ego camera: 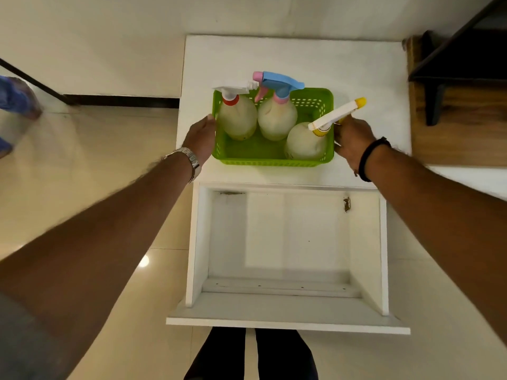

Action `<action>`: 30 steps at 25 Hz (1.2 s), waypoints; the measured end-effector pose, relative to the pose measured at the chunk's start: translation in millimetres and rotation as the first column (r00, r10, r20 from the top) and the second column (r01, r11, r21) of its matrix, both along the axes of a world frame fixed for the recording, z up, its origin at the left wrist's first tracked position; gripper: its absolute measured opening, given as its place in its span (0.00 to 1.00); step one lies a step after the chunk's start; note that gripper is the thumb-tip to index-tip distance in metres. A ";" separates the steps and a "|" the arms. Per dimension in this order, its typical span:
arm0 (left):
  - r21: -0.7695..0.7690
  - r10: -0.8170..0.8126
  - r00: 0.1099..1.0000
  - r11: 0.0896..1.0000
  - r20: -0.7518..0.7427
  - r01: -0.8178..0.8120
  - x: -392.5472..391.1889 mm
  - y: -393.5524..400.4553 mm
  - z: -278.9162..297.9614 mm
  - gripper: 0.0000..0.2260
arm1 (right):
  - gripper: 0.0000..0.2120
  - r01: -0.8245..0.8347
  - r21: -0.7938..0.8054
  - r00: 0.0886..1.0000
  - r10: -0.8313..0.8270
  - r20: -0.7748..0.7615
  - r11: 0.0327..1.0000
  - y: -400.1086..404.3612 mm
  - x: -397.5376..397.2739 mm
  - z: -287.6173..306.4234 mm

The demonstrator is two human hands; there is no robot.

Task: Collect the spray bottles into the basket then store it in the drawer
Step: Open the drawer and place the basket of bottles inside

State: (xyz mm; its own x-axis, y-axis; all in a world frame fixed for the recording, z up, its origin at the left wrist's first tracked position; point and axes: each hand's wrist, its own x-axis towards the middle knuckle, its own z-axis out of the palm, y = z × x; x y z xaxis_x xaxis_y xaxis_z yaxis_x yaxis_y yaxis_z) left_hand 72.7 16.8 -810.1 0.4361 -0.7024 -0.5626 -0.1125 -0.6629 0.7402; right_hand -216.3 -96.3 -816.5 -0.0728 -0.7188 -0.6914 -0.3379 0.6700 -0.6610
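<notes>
On white cabinet top (365,67), at 12 o'clock from open empty drawer (296,237): three spray bottles (277,119) already in green basket (263,157), left hand (201,138) and right hand (352,138) grasping its sides, storing still left.

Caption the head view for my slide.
Both hands, left and right, grasp a green plastic basket of three spray bottles above an open white drawer.
</notes>
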 end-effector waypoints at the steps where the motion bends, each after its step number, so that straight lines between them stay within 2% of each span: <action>1: -0.007 0.007 1.000 1.000 -0.005 -0.007 -3.8 -2.2 -1.3 0.13 | 0.18 0.028 0.028 1.000 -0.028 0.002 0.999 2.7 5.2 -2.7; 3: -0.017 0.020 1.000 1.000 -0.017 -0.020 -8.0 -1.0 -2.6 0.11 | 0.18 0.044 0.020 0.999 -0.043 -0.017 0.999 8.9 11.0 -7.3; 5: -0.032 0.017 0.999 0.999 -0.028 -0.017 -10.3 5.3 -1.2 0.08 | 0.19 -0.013 0.001 0.999 0.013 -0.037 1.000 20.4 11.6 -6.3; 7: -0.071 0.028 0.997 0.997 -0.071 -0.033 -16.5 23.1 1.4 0.11 | 0.19 -0.070 -0.059 0.995 0.066 -0.075 0.996 43.9 2.9 -0.9; 10: -0.128 0.060 0.977 0.988 -0.206 -0.088 -32.5 76.8 9.8 0.17 | 0.11 0.049 -0.038 0.999 -0.049 0.016 0.998 106.9 -16.2 14.3; 12: -0.111 0.075 0.956 0.988 -0.283 -0.110 -44.3 122.1 11.1 0.19 | 0.10 -0.027 -0.053 0.999 0.029 0.027 0.998 148.5 -32.5 18.7; 14: -0.025 0.140 0.928 0.987 -0.345 -0.159 -55.0 170.6 3.6 0.20 | 0.13 -0.079 -0.024 0.996 0.080 0.034 0.997 192.8 -57.3 9.9; 16: 0.121 0.246 0.894 0.969 -0.376 -0.215 -63.3 216.0 -12.3 0.16 | 0.18 -0.104 0.050 0.994 0.103 0.024 0.993 242.7 -81.9 -4.6; 18: 0.308 0.401 0.812 0.907 -0.425 -0.287 -69.7 245.3 -32.6 0.12 | 0.23 -0.160 0.060 0.986 0.163 -0.041 0.985 279.5 -92.3 -24.8; 20: 0.470 0.542 0.710 0.820 -0.450 -0.328 -74.6 255.5 -57.5 0.12 | 0.25 -0.210 0.083 0.975 0.215 -0.051 0.974 295.9 -87.2 -53.1; 22: 0.537 0.559 0.714 0.788 -0.421 -0.301 -77.0 257.9 -92.6 0.16 | 0.28 -0.291 0.097 0.953 0.297 -0.051 0.952 302.5 -81.6 -92.0; 25: 0.580 0.561 0.750 0.759 -0.349 -0.298 -75.9 255.5 -146.2 0.21 | 0.27 -0.375 0.215 0.919 0.392 -0.043 0.902 303.9 -83.5 -159.9; 26: 0.593 0.560 0.757 0.751 -0.336 -0.292 -73.9 254.8 -160.7 0.23 | 0.25 -0.363 0.275 0.922 0.386 -0.033 0.890 303.0 -84.7 -179.5; 27: 0.604 0.562 0.756 0.744 -0.335 -0.285 -71.9 254.0 -171.6 0.25 | 0.22 -0.268 0.335 0.957 0.288 -0.011 0.903 301.5 -85.4 -197.3; 28: 0.614 0.564 0.752 0.739 -0.340 -0.276 -70.7 253.9 -178.9 0.27 | 0.17 -0.108 0.394 0.994 0.113 0.012 0.913 299.2 -83.3 -208.4; 30: 0.631 0.567 0.740 0.733 -0.361 -0.253 -69.4 258.1 -187.8 0.31 | 0.10 0.161 0.495 0.982 -0.188 0.003 0.854 300.9 -78.5 -225.5</action>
State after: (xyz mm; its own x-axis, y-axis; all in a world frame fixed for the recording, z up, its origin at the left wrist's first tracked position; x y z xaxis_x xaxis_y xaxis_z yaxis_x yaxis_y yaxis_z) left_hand 3.3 275.0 -997.9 0.1501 -0.0561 -0.9871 0.5452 -0.8282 0.1300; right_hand -294.8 204.6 -1042.0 -0.1214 -0.2645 -0.9567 -0.1607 0.9564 -0.2440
